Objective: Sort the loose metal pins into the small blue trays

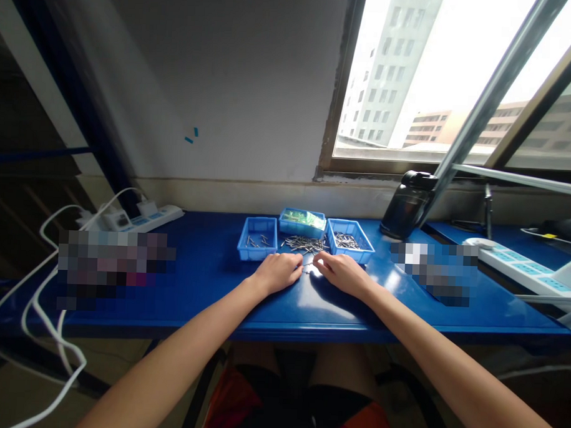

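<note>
My left hand [278,271] rests on the blue table just in front of the left blue tray [241,252], its fingers curled inward. Opposite it, my right hand [343,272] has thumb and fingers drawn together in a pinch, close to the right blue tray [369,249]. Whatever either hand holds is too small or hidden to make out. Beyond the fingertips lies a loose pile of thin metal pieces, like screws or pins [306,243]. A few similar pieces lie in the left tray, and many fill the bottom of the right one.
Behind the pile stands a third blue tray [302,229] with a green-and-clear packet [304,218] in it. A black bottle [406,206] stands at the back right. Power strips [522,266] and white cables [39,305] lie at the sides. Blurred items flank the work area.
</note>
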### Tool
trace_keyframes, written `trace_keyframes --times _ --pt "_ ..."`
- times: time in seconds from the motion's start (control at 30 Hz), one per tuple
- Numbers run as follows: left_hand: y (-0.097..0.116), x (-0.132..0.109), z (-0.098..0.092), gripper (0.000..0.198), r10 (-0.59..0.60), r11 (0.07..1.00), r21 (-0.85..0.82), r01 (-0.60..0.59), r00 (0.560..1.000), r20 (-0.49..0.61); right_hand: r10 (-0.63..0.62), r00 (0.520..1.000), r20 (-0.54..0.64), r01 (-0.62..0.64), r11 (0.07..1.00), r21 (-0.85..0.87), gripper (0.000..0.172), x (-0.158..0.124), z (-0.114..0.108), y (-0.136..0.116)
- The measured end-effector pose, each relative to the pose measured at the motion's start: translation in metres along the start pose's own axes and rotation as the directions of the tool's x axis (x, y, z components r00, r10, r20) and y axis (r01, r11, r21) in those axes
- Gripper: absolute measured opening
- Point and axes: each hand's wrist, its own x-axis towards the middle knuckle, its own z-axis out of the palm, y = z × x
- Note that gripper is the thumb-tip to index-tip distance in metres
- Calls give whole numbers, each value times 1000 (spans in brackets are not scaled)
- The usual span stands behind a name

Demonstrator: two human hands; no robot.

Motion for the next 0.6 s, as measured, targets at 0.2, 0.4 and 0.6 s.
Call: trace_keyframes --times 0.2,0.4,0.6 --pt "5 -1 -4 19 68 997 -38 -72 992 -105 -30 999 19 30 999 20 25 -1 0 0" --pt "4 0 -2 20 104 991 -75 -115 986 -134 -77 997 -2 77 991 108 27 -1 2 0" --pt "0 1 1 22 140 982 -107 -156 980 -141 -99 995 -13 100 985 138 25 -2 2 -1"
